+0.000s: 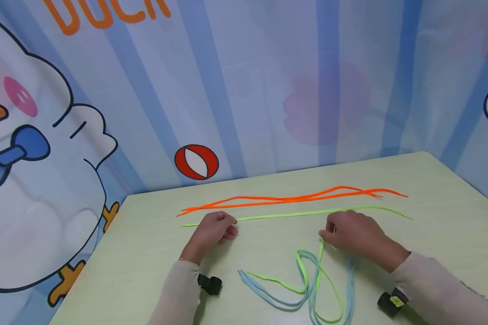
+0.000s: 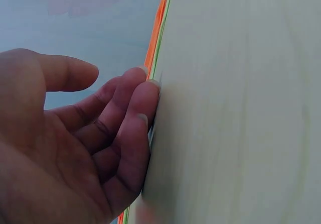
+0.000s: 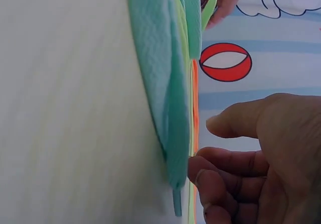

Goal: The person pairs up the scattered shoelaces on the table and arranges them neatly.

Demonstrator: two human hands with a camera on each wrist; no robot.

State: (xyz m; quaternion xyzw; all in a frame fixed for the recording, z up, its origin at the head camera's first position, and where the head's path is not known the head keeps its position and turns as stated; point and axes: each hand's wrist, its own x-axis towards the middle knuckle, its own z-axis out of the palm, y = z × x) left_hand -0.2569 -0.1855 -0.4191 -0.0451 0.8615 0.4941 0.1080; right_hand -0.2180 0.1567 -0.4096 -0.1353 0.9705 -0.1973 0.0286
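Note:
A single green shoelace (image 1: 284, 215) lies stretched across the table. My left hand (image 1: 213, 228) is beside its left part, fingers loosely curled; in the left wrist view the thumb stands apart from the fingers (image 2: 143, 103) with nothing between them. My right hand (image 1: 358, 234) hovers at the front of this lace's right half. Its fingertips overlap the upper end of another green shoelace (image 1: 335, 289), looped among light blue shoelaces (image 1: 278, 304). In the right wrist view a gap shows between thumb and fingers (image 3: 208, 176), close to a blue shoelace (image 3: 155, 73).
Behind the straight green lace, orange shoelaces (image 1: 268, 201) lie lengthwise, crossing near their ends. The pale table (image 1: 146, 271) meets a striped blue backdrop (image 1: 260, 90) printed with a duck and a red ball. A small black camera is on each wrist.

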